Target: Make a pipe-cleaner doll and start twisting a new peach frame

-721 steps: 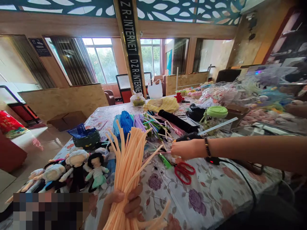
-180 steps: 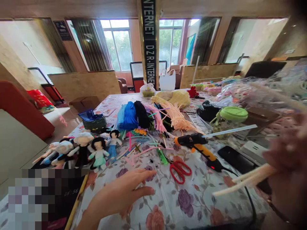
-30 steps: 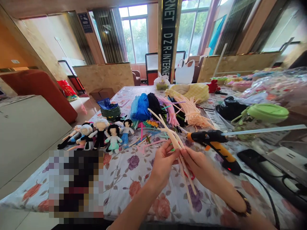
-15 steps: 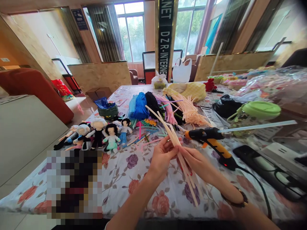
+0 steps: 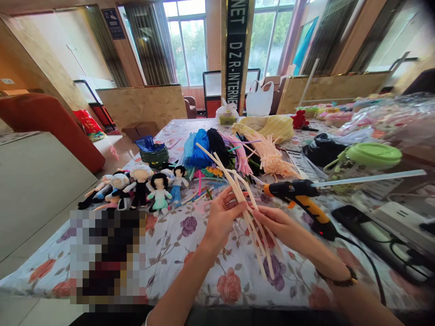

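My left hand (image 5: 220, 222) is closed on several cream pipe cleaners (image 5: 239, 194), thumb pressed over them. They slant from upper left to lower right, with loose ends below my hands. One stem is bent over at the top. My right hand (image 5: 280, 226) pinches part of the same bunch beside the left, its fingertips partly hidden. To the right lies a black and orange glue gun (image 5: 306, 197) with a long clear glue stick (image 5: 370, 178) in its back. Short coloured pipe cleaner pieces (image 5: 200, 192) lie beyond my left hand.
Small dolls (image 5: 159, 192) lie at the left, near a stack of green dishes (image 5: 154, 157). Bundles of blue (image 5: 200, 149) and peach pipe cleaners (image 5: 268, 154) lie behind. A green-lidded jar (image 5: 374, 156), black tray (image 5: 377, 240) and cable (image 5: 370, 262) are at the right.
The pipe cleaners have fanned apart between my hands. My left hand has shifted slightly left and my right hand slightly right.
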{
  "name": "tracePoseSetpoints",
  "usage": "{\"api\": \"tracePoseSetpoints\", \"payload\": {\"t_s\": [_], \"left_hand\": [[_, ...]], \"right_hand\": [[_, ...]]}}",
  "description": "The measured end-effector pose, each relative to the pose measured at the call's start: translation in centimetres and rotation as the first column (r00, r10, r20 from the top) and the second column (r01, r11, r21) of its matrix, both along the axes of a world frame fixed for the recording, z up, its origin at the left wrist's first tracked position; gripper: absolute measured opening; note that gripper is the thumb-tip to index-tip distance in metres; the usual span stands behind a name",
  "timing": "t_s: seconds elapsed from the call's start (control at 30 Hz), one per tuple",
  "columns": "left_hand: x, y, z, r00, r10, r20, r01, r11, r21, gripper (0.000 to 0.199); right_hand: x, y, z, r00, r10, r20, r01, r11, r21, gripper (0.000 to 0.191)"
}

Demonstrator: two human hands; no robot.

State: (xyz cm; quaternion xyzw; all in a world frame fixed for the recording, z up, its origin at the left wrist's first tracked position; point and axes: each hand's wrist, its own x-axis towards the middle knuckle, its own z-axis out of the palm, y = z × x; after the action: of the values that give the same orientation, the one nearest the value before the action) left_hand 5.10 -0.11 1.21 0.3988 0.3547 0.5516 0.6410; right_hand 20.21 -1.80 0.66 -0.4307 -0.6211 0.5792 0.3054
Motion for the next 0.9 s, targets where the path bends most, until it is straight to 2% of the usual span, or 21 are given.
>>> {"api": "tracePoseSetpoints", "payload": {"t_s": [0.1, 0.2, 0.33, 0.47, 0.7, 0.9], "left_hand": [[-0.2, 0.0, -0.2, 1.0, -0.005, 0.001, 0.005, 1.0, 0.007, 0.043], [-0.7, 0.0, -0.4, 1.0, 0.012, -0.004, -0.012, 1.0, 0.001, 0.043], [-2.5, 0.2, -0.5, 0.996, 0.074, -0.045, -0.076, 0.997, -0.029, 0.042], [-5.4, 0.2, -0.6, 0.983, 0.139, -0.121, -0.149, 0.986, -0.078, 0.041], [-10.2, -0.9, -1.1, 0.925, 0.236, -0.298, -0.29, 0.945, -0.151, 0.043], [-11.9, -0.9, -2.1, 0.906, 0.137, -0.399, -0.226, 0.957, -0.183, 0.044]], "right_hand": [[0.3, 0.3, -0.7, 0.997, -0.016, 0.077, 0.012, 0.998, 0.057, 0.037], [0.6, 0.5, -0.8, 0.987, -0.098, 0.128, 0.08, 0.987, 0.141, 0.039], [0.7, 0.3, 0.0, 0.979, -0.193, 0.063, 0.181, 0.971, 0.156, 0.036], [0.7, 0.2, 0.4, 0.972, -0.236, -0.007, 0.235, 0.963, 0.136, 0.031], [0.4, 0.2, 0.3, 0.981, -0.195, -0.017, 0.196, 0.976, 0.095, 0.029], [-0.3, -0.2, 0.3, 0.987, -0.151, -0.057, 0.154, 0.987, 0.046, 0.028]]}}
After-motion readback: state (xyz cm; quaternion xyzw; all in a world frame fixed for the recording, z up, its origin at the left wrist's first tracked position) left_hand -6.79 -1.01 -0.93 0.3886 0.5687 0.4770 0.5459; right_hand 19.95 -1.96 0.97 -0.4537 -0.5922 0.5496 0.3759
